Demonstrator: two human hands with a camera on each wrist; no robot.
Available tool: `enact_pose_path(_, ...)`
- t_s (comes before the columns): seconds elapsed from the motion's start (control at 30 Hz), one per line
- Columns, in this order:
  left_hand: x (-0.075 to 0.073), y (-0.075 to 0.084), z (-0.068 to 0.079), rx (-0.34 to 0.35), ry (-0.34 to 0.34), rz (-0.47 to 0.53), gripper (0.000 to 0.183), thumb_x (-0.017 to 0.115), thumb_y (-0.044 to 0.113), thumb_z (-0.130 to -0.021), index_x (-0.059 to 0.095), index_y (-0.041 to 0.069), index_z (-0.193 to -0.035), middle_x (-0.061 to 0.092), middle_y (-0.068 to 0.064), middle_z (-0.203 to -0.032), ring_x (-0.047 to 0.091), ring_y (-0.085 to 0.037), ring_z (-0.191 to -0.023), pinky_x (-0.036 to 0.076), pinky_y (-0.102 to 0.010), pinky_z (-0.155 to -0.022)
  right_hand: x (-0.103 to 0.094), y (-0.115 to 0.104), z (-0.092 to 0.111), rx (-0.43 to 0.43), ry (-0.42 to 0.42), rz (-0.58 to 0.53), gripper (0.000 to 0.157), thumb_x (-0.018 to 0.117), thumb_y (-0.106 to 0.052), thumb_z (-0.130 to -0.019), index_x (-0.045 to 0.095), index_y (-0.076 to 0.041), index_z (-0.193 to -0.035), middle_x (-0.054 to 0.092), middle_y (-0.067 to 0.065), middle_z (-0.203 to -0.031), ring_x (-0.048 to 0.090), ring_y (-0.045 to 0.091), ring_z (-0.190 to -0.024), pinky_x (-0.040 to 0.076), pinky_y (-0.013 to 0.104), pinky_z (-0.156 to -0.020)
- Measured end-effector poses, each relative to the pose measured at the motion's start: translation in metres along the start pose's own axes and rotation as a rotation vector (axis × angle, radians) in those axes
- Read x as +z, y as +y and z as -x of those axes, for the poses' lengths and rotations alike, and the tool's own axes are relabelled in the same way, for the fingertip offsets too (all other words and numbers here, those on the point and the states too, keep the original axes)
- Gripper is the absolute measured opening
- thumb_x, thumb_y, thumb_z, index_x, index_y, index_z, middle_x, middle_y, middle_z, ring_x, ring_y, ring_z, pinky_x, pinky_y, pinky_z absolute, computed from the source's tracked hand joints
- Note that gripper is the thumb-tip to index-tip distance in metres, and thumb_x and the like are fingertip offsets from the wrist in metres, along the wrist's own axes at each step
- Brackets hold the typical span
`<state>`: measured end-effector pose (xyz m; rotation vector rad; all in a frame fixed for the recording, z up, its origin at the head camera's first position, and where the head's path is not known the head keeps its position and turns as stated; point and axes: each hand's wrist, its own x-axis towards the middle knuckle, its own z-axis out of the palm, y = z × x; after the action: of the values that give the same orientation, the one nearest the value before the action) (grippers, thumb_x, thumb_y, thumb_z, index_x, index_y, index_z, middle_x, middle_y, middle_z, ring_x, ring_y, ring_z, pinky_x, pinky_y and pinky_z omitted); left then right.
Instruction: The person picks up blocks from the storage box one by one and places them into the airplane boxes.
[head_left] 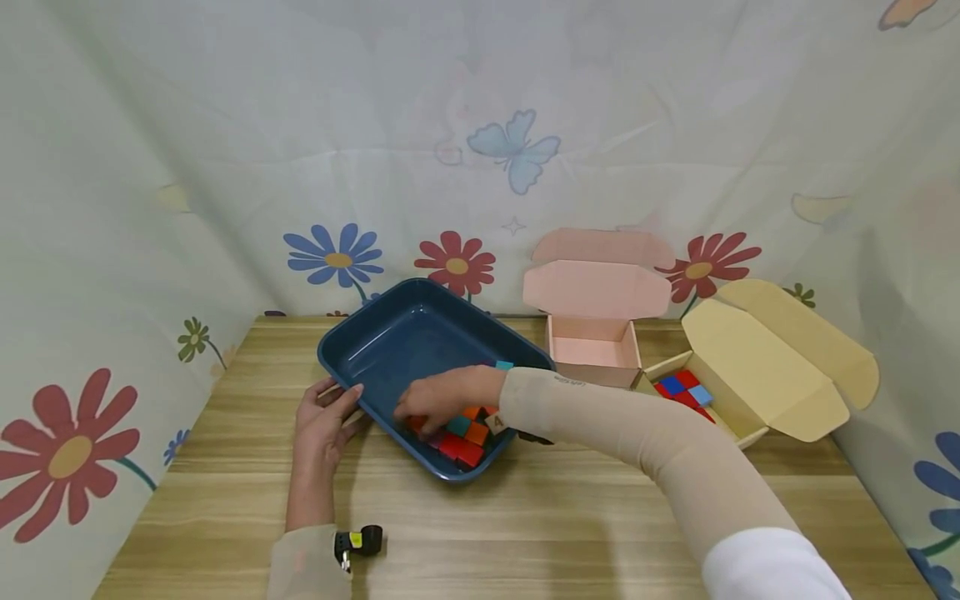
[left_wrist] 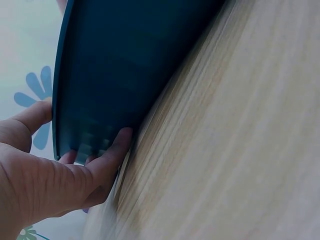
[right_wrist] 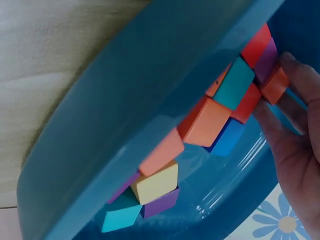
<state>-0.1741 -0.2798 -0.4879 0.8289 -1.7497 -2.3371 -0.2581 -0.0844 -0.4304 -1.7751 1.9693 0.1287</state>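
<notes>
A dark blue tray (head_left: 386, 342) lies slantwise on the table, with coloured blocks (head_left: 463, 450) gathered toward its near right end. My left hand (head_left: 324, 423) grips the tray's left side; in the left wrist view the thumb (left_wrist: 40, 114) is at the rim and the other fingers are lower, against the outer wall. My right hand (head_left: 444, 395) reaches inside the tray. In the right wrist view its thumb and fingers pinch an orange block (right_wrist: 275, 86) beside a purple block (right_wrist: 266, 60) and a red block (right_wrist: 246, 103). My right forearm hides part of the tray's right end.
An open pink box (head_left: 592, 353) stands behind the tray's right end. Right of it, an open yellow box (head_left: 750, 417) holds red and blue blocks (head_left: 684, 388), its lid folded back. Wooden tabletop (head_left: 525, 533) extends in front; a patterned cloth (head_left: 637, 125) hangs behind.
</notes>
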Motion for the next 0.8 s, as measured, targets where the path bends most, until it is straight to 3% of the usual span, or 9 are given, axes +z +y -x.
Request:
enact_pose_path(0.27, 0.003, 0.002, 0.001, 0.012, -0.012, -0.004, 0.073, 0.07, 0.005, -0.095, 0.027, 0.009, -0.153, 0.044, -0.006, -0.127, 0.064, -0.021, -0.108, 0.059, -0.039, -0.085, -0.009, -0.003, 0.003, 0.041, 0.057, -0.037, 0.027, 0.073, -0.023, -0.096, 0.068, -0.018, -0.122, 0.067, -0.008, -0.103, 0.061, 0.008, -0.086, 0.052, 0.015, -0.077)
enact_pose_path(0.5, 0.002, 0.002, 0.001, 0.006, -0.01, -0.01, 0.073, 0.071, 0.006, -0.095, 0.027, 0.011, -0.154, 0.044, -0.006, -0.127, 0.064, -0.017, -0.104, 0.059, -0.039, -0.086, -0.024, -0.006, 0.017, 0.06, 0.091, -0.064, 0.028, 0.073, -0.018, -0.096, 0.07, -0.017, -0.124, 0.068, -0.009, -0.101, 0.06, 0.009, -0.088, 0.052, 0.017, -0.078)
enact_pose_path(0.8, 0.0, 0.001, 0.002, 0.004, 0.001, -0.012, 0.073, 0.071, 0.005, -0.095, 0.028, 0.011, -0.153, 0.044, -0.006, -0.129, 0.063, -0.019, -0.108, 0.059, -0.04, -0.087, -0.035, -0.002, 0.04, 0.076, 0.156, -0.012, 0.03, 0.071, -0.023, -0.097, 0.07, -0.015, -0.126, 0.07, -0.006, -0.104, 0.061, 0.009, -0.088, 0.051, 0.015, -0.076)
